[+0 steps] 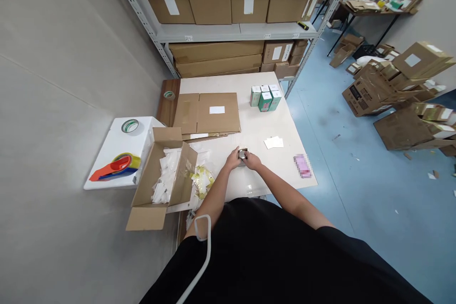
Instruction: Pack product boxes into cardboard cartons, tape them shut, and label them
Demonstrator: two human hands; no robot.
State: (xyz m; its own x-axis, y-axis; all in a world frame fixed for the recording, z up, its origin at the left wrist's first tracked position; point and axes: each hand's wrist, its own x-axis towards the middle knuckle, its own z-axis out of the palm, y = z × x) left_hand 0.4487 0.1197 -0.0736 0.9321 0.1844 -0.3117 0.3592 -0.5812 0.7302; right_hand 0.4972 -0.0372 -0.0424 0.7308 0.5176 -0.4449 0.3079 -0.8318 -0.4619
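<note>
Both my hands meet over the near part of the white table. Between them is a small grey-and-dark object, too small to name. My left hand grips its left side, and my right hand has its fingers closed on the right side. Beyond them lie flattened cardboard boxes with white labels. To the right rest some white cards and a blurred pink item. Several small green-and-white boxes stand together at the far right of the table.
Left of the table, an open carton holds white packets beside crumpled yellow-and-white wrapping. A red tape dispenser and a tape roll lie on a white box. Behind stands a metal shelf of cartons; piled boxes are on the right floor.
</note>
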